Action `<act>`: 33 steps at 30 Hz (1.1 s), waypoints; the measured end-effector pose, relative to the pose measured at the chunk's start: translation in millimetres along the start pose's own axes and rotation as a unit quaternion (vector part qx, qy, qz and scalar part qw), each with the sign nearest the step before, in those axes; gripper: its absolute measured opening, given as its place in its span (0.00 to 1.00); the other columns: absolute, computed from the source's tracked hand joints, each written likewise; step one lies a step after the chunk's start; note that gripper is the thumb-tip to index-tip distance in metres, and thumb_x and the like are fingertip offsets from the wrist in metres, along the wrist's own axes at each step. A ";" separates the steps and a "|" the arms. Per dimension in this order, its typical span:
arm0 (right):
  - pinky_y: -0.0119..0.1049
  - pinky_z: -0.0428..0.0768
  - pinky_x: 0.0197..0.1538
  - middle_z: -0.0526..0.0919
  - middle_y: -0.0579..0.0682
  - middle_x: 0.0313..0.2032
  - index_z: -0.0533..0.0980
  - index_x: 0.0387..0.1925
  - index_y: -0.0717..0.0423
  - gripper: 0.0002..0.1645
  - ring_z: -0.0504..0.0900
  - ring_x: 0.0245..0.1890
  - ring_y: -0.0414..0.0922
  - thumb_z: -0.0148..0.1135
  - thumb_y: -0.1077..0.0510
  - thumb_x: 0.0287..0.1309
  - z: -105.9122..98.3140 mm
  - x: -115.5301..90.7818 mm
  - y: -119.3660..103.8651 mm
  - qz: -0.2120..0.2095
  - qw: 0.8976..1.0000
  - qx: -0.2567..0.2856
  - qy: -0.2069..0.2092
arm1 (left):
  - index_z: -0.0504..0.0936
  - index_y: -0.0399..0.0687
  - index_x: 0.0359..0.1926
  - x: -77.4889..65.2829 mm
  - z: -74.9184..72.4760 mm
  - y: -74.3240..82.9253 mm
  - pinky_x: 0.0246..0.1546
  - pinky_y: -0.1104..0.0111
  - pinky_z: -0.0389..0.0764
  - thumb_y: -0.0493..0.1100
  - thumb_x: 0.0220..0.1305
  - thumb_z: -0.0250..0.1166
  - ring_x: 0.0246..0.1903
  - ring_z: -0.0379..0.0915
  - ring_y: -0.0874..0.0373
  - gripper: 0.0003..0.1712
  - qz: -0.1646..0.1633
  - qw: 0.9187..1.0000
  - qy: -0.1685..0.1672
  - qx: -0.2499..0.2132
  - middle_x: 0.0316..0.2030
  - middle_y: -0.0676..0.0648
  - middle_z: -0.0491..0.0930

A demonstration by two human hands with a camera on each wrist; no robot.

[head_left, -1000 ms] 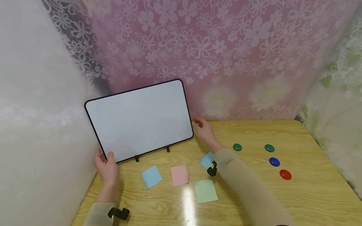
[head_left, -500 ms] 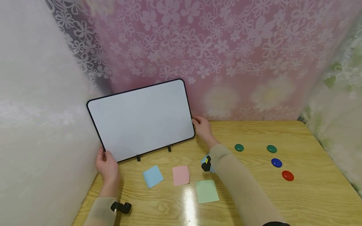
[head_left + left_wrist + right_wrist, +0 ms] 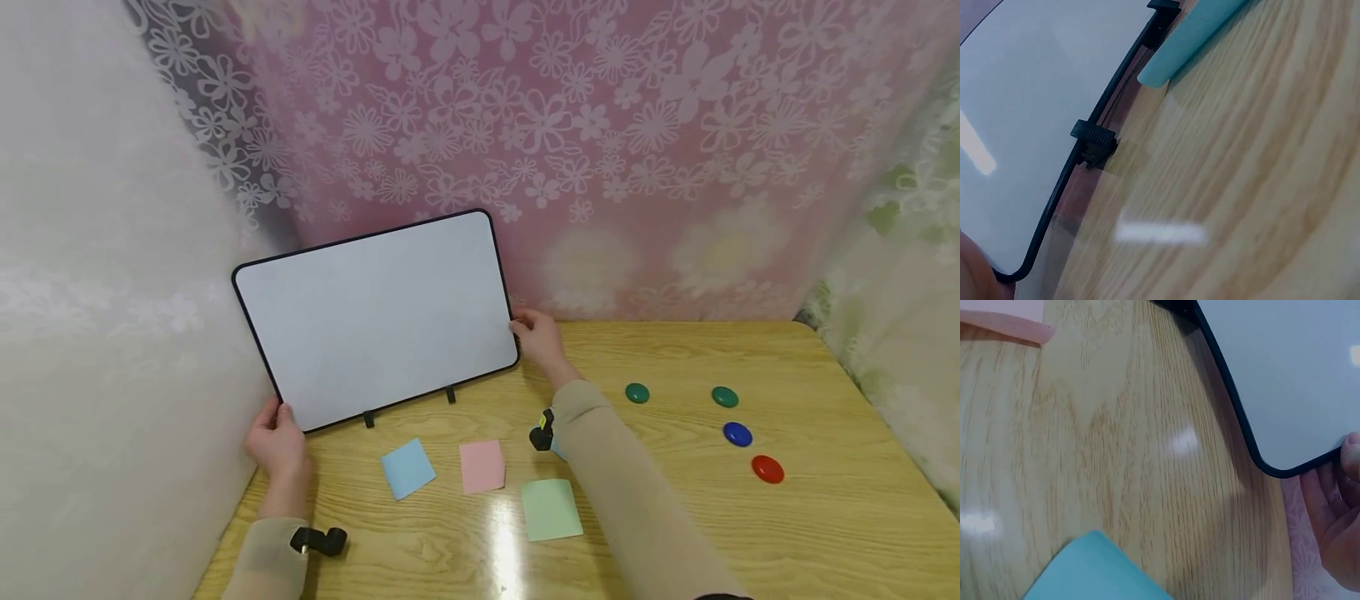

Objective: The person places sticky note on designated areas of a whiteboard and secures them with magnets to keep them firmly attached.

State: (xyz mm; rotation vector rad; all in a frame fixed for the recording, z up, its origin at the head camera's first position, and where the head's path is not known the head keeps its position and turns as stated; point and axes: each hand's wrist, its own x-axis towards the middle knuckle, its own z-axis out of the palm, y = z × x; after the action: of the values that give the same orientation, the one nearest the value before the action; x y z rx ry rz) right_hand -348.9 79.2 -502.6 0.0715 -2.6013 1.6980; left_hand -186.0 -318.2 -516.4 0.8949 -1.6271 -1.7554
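A whiteboard (image 3: 375,317) with a thin black frame stands tilted back at the left rear of the table, propped on small black feet (image 3: 451,395). My left hand (image 3: 279,442) holds its lower left corner, thumb at the frame. In the left wrist view a bit of that hand (image 3: 974,272) shows at the corner. On the opposite side my right hand (image 3: 538,340) pinches the right edge above the lower corner. The right wrist view shows the thumb (image 3: 1352,453) on the front and the other fingers behind the frame.
In front of the board lie a blue sticky note (image 3: 408,469), a pink one (image 3: 482,467) and a green one (image 3: 551,509). Another blue note (image 3: 558,446) is mostly hidden under the right forearm. Green, blue (image 3: 738,434) and red (image 3: 768,469) round magnets lie at right. A wall (image 3: 135,333) borders the left.
My right hand has closed in on the board's right edge, its thumb now over the frame. The left hand has shifted slightly at the lower left corner. The board stays at nearly the same tilt.
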 end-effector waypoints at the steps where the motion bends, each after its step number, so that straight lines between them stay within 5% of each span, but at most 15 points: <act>1: 0.50 0.80 0.62 0.84 0.62 0.59 0.78 0.68 0.63 0.22 0.81 0.61 0.56 0.59 0.59 0.80 -0.2 0.0 -0.6 0.001 1.000 -0.001 -0.002 | 0.76 0.35 0.72 0.9 -0.7 0.9 0.64 0.71 0.74 0.35 0.80 0.60 0.66 0.72 0.54 0.23 -0.003 1.000 -0.001 -0.001 0.65 0.38 0.78; 11: 0.48 0.81 0.62 0.84 0.62 0.58 0.77 0.68 0.65 0.22 0.81 0.61 0.57 0.60 0.63 0.79 1.5 -2.0 -2.7 0.013 1.000 0.005 0.001 | 0.79 0.30 0.68 14.5 -16.8 5.1 0.45 0.81 0.78 0.33 0.77 0.65 0.43 0.75 0.67 0.22 -0.009 0.998 -0.039 0.049 0.38 0.58 0.81; 20: 0.49 0.80 0.64 0.83 0.61 0.60 0.76 0.70 0.63 0.22 0.80 0.62 0.56 0.59 0.61 0.80 1.1 -4.2 -0.4 0.029 1.000 0.001 -0.002 | 0.80 0.28 0.66 11.3 -17.7 3.4 0.42 0.80 0.76 0.33 0.76 0.66 0.42 0.74 0.65 0.22 -0.001 0.995 -0.047 0.093 0.39 0.56 0.82; 28: 0.51 0.81 0.62 0.83 0.60 0.59 0.76 0.71 0.62 0.23 0.81 0.61 0.57 0.58 0.59 0.82 -1.0 -5.2 -1.3 0.035 0.999 0.006 -0.013 | 0.77 0.33 0.71 12.0 -17.2 1.9 0.49 0.74 0.76 0.36 0.79 0.63 0.47 0.73 0.64 0.24 -0.016 0.991 -0.058 0.118 0.53 0.43 0.77; 33: 0.51 0.81 0.62 0.83 0.61 0.59 0.76 0.70 0.62 0.22 0.81 0.61 0.57 0.58 0.59 0.81 -0.7 -6.2 -1.3 0.029 0.999 0.004 -0.012 | 0.78 0.32 0.69 13.4 -18.5 3.9 0.44 0.79 0.76 0.36 0.78 0.64 0.45 0.72 0.64 0.23 -0.013 0.991 -0.054 0.118 0.48 0.48 0.80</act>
State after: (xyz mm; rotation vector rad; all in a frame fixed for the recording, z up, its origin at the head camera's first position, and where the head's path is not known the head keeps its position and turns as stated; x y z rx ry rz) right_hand -342.6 79.5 -501.5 0.0162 -2.6391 1.7383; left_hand -179.6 -340.4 -514.2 0.9453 -1.9317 -1.6782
